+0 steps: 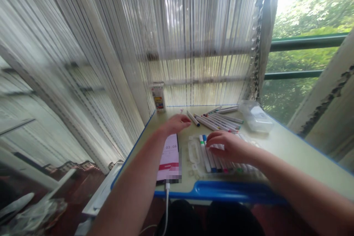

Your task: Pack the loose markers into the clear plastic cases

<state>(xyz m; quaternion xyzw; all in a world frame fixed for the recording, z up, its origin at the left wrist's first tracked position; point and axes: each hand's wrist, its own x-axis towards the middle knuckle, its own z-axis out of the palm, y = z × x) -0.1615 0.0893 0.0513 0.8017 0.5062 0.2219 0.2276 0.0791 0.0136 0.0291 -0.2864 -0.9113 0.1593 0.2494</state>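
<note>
On bench (290,143), front: clear plastic tray (193,152), slim capped markers (206,156) racked inside.
Right hand (232,147): fingers bent over those markers; grip cannot be told.
Left hand (177,123): empty, fingers together, beside loose markers (218,121).

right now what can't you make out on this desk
All in the head view:
- phone: the lower screen is pixelated and the text is too small to read
- markers in the case: the right hand covers most of them, so they can't be counted, and its grip is hidden
- small box at the back: the label is blurred
- left hand by the loose markers: can't tell if it touches one
</note>
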